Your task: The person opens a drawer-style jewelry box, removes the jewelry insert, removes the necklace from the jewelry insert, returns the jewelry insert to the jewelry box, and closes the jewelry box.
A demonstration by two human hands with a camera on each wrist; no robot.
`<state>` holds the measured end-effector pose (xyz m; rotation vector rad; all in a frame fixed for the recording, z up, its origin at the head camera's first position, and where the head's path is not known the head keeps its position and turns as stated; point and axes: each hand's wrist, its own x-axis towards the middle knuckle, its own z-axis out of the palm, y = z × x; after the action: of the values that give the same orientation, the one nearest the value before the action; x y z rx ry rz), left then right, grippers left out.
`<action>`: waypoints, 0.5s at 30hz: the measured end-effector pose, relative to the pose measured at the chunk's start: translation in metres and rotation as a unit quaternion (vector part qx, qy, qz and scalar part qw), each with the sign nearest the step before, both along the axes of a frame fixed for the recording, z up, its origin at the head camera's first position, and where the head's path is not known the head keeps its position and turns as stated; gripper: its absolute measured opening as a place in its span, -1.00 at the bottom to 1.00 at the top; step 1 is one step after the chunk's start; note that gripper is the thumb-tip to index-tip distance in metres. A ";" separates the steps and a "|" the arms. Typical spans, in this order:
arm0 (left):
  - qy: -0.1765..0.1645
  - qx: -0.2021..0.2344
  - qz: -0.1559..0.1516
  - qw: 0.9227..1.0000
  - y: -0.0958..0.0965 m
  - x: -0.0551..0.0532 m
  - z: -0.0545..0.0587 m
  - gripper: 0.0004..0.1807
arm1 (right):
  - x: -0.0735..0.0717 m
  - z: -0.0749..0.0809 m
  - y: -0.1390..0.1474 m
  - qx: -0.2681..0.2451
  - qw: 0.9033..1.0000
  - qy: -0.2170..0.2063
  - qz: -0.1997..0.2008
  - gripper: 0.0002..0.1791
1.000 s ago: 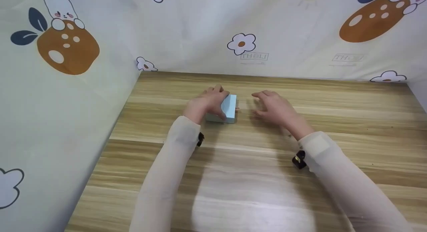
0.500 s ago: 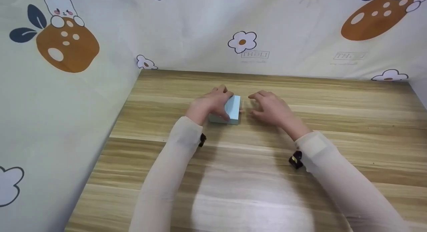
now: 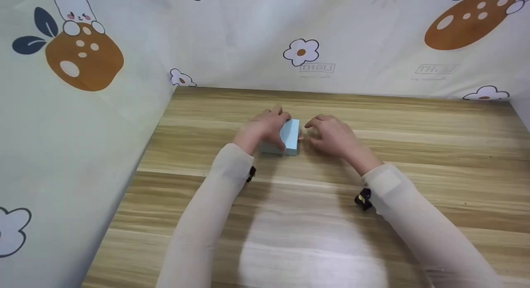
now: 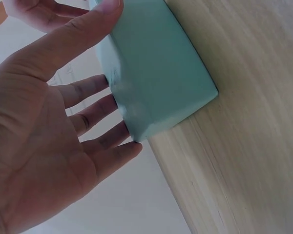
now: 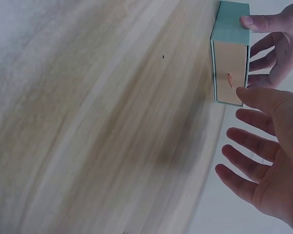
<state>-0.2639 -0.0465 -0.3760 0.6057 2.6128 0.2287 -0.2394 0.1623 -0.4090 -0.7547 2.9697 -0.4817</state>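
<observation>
A light blue-green drawer box (image 3: 292,135) lies on the wooden tabletop. My left hand (image 3: 264,128) grips it from above, thumb on the near side and fingers at the far side; the left wrist view shows the thumb and fingertips against the box (image 4: 158,63). In the right wrist view, the box's end shows a pale tan drawer front (image 5: 229,58) with a small orange ribbon pull (image 5: 230,80). Just right of that end is my right hand (image 3: 333,137), its fingers loosely bent and apart. Its thumb tip appears close to the ribbon; whether they touch I cannot tell.
A cloth with printed rabbits, fruit and flowers hangs behind the table (image 3: 414,155) and along its left side. Both forearms wear pale sleeves, with a small black device (image 3: 363,199) at the right wrist and another (image 3: 251,174) at the left.
The left hand and box have shifted slightly right in the head view. My right hand has moved left toward the ribbon end, and its fingers have bent a little more.
</observation>
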 end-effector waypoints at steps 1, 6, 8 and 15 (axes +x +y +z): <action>0.001 0.001 0.000 1.000 0.001 0.000 0.000 -0.01 | 0.000 0.000 -0.001 0.001 1.000 0.004 0.000 -0.61; -0.001 0.003 0.003 1.000 0.003 -0.001 -0.001 -0.01 | 0.000 -0.002 -0.006 0.005 1.000 0.005 0.005 -0.62; -0.004 0.005 0.004 1.000 0.003 -0.001 -0.001 -0.01 | -0.001 -0.003 -0.008 0.007 1.000 0.003 0.009 -0.62; -0.010 0.011 0.006 1.000 0.001 0.000 0.001 -0.03 | -0.001 -0.003 -0.017 0.002 1.000 -0.013 0.008 -0.65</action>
<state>-0.2638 -0.0456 -0.3750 0.5923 2.5978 0.2674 -0.2402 0.1457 -0.4121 -0.7657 2.9372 -0.4809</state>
